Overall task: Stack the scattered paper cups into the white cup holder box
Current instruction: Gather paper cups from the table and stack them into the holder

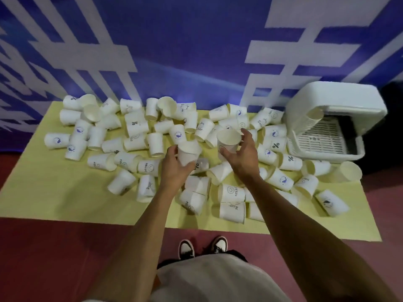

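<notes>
Head view: your left hand (pixel 174 168) grips one paper cup (pixel 188 152) and your right hand (pixel 242 158) grips a second cup (pixel 227 141), both mouth-up over the yellow mat (pixel 43 192). The white cup holder box (pixel 335 94) sits far right, nearer your right hand, and its slanted stack (pixel 314 120) opens toward you.

A pale yellow mat (pixel 54 192) lies on the reddish floor (pixel 43 258) before a blue-and-white printed backdrop (pixel 185 40); black-and-white sneakers (pixel 186 248) stand near its edge.

You hold one paper cup (pixel 187 153) in your left hand (pixel 174 168), one in your right hand (pixel 242 158). Several dozen more crowd one yellow mat (pixel 54 192); you have one white cup holder box (pixel 335 97).
</notes>
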The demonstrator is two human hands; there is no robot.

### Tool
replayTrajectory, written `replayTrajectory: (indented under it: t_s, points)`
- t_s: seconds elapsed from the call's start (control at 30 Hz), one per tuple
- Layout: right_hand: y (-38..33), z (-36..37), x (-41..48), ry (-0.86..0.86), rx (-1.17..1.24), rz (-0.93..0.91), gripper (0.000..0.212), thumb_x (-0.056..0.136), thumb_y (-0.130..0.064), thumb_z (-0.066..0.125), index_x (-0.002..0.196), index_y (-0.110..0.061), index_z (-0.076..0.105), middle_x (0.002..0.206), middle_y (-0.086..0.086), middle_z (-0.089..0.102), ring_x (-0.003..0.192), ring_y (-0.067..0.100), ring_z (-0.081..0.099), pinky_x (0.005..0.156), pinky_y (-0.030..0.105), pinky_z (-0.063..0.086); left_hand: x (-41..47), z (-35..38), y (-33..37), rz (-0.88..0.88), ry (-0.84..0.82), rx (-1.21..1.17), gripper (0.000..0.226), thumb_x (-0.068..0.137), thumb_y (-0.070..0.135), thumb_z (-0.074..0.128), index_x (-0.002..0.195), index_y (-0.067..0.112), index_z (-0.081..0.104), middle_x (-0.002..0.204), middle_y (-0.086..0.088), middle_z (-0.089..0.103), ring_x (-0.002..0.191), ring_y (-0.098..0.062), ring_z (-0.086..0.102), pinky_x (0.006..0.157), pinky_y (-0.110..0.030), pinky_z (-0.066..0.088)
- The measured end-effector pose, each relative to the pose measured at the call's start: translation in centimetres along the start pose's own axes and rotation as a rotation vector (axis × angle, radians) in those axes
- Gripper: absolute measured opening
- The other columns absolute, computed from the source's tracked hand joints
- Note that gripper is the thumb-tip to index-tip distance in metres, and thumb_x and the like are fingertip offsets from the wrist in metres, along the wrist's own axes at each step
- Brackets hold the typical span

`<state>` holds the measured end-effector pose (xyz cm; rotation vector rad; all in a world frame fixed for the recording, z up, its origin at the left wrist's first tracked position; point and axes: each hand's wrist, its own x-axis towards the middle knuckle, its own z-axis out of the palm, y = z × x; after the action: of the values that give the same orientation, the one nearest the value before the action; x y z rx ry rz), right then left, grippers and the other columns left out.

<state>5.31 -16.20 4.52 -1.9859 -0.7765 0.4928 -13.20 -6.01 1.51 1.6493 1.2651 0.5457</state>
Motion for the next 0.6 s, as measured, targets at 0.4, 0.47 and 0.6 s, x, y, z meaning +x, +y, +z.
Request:
replayTrajectory:
  t_s: [0.4, 0.47, 0.6]
  points:
    - [8.6, -14.1, 1.7, 0.305, -0.062, 0.169, 0.075, 0.076, -0.034, 0.080, 0.139, -0.016, 0.043, 0.134, 0.005, 0.049, 0.118, 0.023, 0.053, 0.094, 0.034, 0.046, -1.0, 14.6, 7.5, 0.140, -0.294, 0.047, 0.078, 0.079, 0.034, 0.082, 0.143, 0.020, 0.040, 0.129, 0.005, 0.055, 0.113, -0.014, 0.054, 0.088, -0.030, 0.046]
    - [10.2, -16.2, 3.3, 0.305, -0.068, 0.164, 0.068, 0.078, -0.032, 0.079, 0.135, -0.016, 0.045, 0.131, 0.004, 0.049, 0.114, 0.023, 0.053, 0.089, 0.031, 0.043, -1.1, 17.1, 8.6, 0.133, -0.297, 0.036, 0.077, 0.080, 0.032, 0.082, 0.143, 0.022, 0.040, 0.125, 0.009, 0.054, 0.110, -0.010, 0.052, 0.085, -0.026, 0.044]
    - [13.5, -20.0, 6.6, 0.263, -0.095, 0.145, 0.067, 0.080, -0.027, 0.078, 0.136, -0.015, 0.042, 0.129, 0.005, 0.048, 0.111, 0.022, 0.052, 0.087, 0.031, 0.042, -0.9, 22.5, 10.9, 0.098, -0.255, 0.032, 0.077, 0.078, 0.033, 0.083, 0.142, 0.021, 0.042, 0.125, 0.011, 0.054, 0.113, -0.008, 0.052, 0.089, -0.025, 0.044]
